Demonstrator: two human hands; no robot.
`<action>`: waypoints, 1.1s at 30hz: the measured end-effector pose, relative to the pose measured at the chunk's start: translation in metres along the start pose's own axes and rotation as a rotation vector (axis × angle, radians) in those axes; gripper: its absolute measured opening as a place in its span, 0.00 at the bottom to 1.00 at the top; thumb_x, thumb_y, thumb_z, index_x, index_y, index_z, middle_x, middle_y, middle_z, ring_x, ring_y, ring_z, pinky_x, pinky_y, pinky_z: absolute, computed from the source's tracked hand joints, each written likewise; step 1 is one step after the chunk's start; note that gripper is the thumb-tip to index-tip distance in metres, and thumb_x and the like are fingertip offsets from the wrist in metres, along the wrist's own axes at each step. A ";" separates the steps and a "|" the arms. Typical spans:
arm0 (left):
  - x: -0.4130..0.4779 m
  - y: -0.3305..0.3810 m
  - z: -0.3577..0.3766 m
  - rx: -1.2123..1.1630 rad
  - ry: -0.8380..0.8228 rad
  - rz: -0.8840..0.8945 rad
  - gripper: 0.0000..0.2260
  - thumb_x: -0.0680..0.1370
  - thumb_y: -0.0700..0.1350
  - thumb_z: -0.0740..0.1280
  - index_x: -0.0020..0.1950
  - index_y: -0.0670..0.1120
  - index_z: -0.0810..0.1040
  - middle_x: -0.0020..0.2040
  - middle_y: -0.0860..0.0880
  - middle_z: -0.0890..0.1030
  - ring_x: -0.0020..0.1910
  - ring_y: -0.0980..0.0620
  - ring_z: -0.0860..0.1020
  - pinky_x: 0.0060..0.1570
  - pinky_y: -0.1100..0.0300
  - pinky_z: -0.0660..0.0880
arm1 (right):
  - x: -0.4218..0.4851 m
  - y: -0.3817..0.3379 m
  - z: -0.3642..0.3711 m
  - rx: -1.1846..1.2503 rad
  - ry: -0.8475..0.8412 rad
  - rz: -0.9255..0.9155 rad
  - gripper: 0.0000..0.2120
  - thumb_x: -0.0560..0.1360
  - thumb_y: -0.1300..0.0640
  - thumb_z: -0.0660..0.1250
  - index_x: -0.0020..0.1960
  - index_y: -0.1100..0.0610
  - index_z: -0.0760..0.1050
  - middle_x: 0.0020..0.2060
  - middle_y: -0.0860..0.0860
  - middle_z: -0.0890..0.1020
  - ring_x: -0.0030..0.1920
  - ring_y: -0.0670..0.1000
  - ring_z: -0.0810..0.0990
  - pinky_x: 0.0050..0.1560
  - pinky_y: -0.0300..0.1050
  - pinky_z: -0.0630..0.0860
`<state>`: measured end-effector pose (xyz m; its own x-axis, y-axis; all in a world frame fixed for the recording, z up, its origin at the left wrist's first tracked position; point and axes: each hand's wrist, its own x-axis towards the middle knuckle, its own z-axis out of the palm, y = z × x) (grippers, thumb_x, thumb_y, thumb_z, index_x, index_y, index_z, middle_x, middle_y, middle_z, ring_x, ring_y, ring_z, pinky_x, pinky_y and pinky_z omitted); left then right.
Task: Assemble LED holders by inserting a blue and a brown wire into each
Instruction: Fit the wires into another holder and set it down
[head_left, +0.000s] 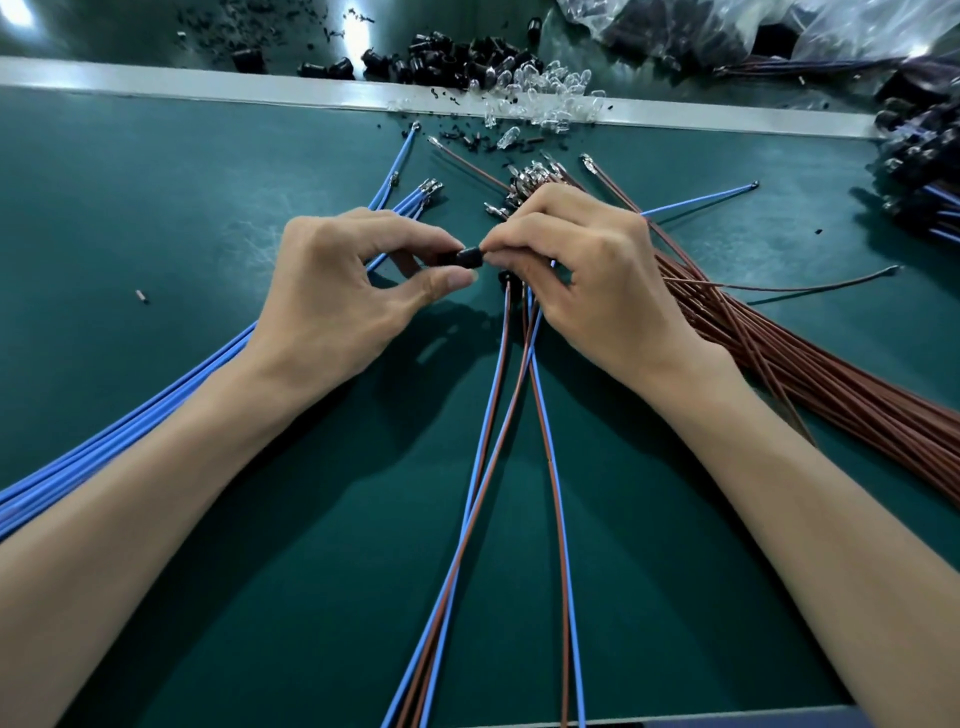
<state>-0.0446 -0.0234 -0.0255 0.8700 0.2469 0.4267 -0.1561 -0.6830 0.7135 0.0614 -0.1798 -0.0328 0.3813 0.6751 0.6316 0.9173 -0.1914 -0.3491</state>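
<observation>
A small black LED holder (464, 258) sits between my two hands above the green mat. My left hand (343, 291) pinches its left end with thumb and forefinger. My right hand (587, 280) pinches its right end, and also holds several blue and brown wire pairs (498, 415) that trail toward me. A second black holder (506, 278) hangs just under my right fingers on those wires. A bundle of loose blue wires (156, 410) fans out at the left. A bundle of brown wires (831, 374) lies at the right, partly under my right hand.
Black holders (457, 60) and clear LED lenses (550, 88) are heaped beyond the white strip (208, 83) at the back. Finished assemblies (924, 176) pile at the right edge. Plastic bags (779, 26) lie at the back right. A small stray part (141, 296) lies left.
</observation>
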 end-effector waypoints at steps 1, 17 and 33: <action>0.000 -0.001 0.000 -0.002 0.014 -0.010 0.10 0.71 0.47 0.74 0.50 0.46 0.83 0.41 0.56 0.80 0.38 0.64 0.76 0.48 0.68 0.73 | 0.000 -0.001 -0.001 0.005 -0.005 0.008 0.04 0.75 0.64 0.69 0.47 0.65 0.81 0.40 0.59 0.80 0.38 0.55 0.78 0.42 0.45 0.75; -0.001 -0.013 -0.001 0.419 0.131 0.152 0.10 0.73 0.56 0.69 0.49 0.54 0.85 0.42 0.55 0.84 0.48 0.48 0.76 0.55 0.49 0.61 | 0.001 0.000 -0.009 -0.034 -0.144 0.048 0.14 0.69 0.69 0.73 0.53 0.66 0.78 0.44 0.57 0.80 0.43 0.51 0.79 0.49 0.41 0.76; -0.007 -0.004 0.005 0.649 0.251 0.290 0.08 0.79 0.52 0.67 0.46 0.51 0.84 0.42 0.55 0.84 0.49 0.47 0.79 0.57 0.45 0.57 | 0.000 -0.001 -0.007 -0.218 0.008 0.034 0.03 0.71 0.62 0.72 0.43 0.60 0.83 0.38 0.54 0.83 0.41 0.57 0.81 0.50 0.52 0.72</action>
<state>-0.0475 -0.0251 -0.0339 0.6913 0.0915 0.7168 0.0112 -0.9932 0.1159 0.0611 -0.1845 -0.0274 0.4129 0.6600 0.6276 0.9065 -0.3644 -0.2131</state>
